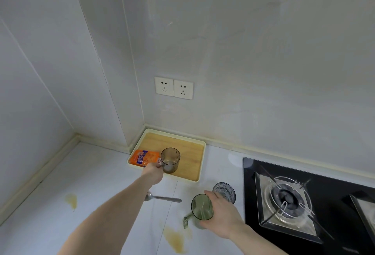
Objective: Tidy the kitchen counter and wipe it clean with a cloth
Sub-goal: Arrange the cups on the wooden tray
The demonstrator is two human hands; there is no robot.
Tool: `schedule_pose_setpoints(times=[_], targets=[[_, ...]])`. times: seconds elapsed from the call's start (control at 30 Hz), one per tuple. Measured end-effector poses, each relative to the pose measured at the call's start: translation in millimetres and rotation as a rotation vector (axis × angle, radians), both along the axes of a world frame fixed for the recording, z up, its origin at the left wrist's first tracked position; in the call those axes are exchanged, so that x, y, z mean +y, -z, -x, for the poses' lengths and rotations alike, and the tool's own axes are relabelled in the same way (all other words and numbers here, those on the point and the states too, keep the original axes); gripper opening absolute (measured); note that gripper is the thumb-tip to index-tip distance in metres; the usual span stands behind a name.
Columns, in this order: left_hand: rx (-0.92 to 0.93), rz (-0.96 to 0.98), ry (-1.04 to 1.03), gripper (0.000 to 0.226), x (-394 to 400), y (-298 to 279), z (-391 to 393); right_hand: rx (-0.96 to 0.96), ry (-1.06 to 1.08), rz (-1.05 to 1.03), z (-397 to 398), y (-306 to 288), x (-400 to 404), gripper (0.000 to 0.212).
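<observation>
The left hand [153,171] grips the handle of a grey mug [170,162] over the wooden tray [199,178], an orange packet [144,157] just left of it. The right hand [220,213] clasps a green mug [202,209]; a ribbed glass [226,190] stands just behind, a spoon [162,198] between the hands. Yellow stains [175,241] lie near.
</observation>
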State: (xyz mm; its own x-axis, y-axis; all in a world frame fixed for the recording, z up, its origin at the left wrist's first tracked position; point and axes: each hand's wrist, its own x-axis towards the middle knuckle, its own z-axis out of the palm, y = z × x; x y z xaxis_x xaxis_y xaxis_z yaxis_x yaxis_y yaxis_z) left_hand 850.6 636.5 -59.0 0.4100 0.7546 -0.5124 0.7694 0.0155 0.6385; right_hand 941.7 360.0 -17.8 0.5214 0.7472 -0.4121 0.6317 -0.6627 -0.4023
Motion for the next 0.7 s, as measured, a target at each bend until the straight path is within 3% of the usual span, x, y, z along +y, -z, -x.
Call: schedule_pose_setpoints(times=[0.23, 0.33, 0.47, 0.7], targets=[[0.009, -0.125, 0.085, 0.018, -1.0, -7.4, 21.1, -0.001, -0.004, -0.100, -9.6, -19.1, 25.4, 0.101], [-0.025, -0.161, 0.020, 0.039, -8.6, -2.0, 36.9, -0.037, 0.008, -0.142, -20.0, -35.8, 47.7, 0.095], [-0.011, -0.156, 0.012, 0.040, -11.9, 6.1, 67.4, -0.092, -0.039, -0.123, -47.4, -49.5, 83.6, 0.094], [0.348, -0.241, 0.169, 0.062, -12.8, 29.1, 136.3, -0.160, -0.137, 0.052, -72.6, -41.2, 123.7, 0.094]])
